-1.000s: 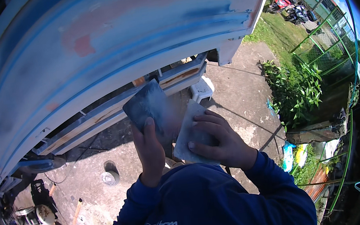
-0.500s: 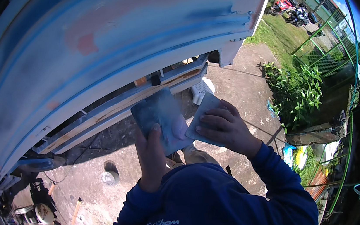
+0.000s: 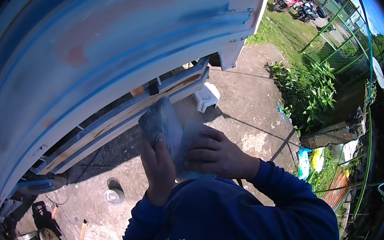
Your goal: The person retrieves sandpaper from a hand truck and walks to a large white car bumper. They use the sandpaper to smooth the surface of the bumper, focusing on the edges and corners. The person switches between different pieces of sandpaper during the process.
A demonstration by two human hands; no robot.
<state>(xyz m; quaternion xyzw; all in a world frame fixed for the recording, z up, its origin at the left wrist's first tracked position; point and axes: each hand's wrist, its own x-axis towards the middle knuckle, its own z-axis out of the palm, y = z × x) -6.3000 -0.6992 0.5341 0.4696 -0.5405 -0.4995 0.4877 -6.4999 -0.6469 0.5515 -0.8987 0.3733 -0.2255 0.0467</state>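
My left hand [image 3: 158,170] is closed on a flat, dark grey putty plate [image 3: 154,117], its thumb lying on top. A smear of pinkish putty [image 3: 173,137] covers part of the plate's face. Over the plate's right side, my right hand [image 3: 218,155] grips a thin, flat grey spreader [image 3: 189,132], fingers laid across its face. Motion blurs the spreader, and whether it touches the putty I cannot tell.
A large blue-white body panel [image 3: 115,53] with pinkish patches rises ahead, above a long rusty-edged beam [image 3: 108,120]. On the concrete stand a white plastic stool [image 3: 206,97] and a small can [image 3: 114,196]. Leafy plants [image 3: 308,91] grow at right.
My right hand has swept the spreader left and down across the plate, from beside its right edge. The view has shifted slightly, uncovering more of the stool.
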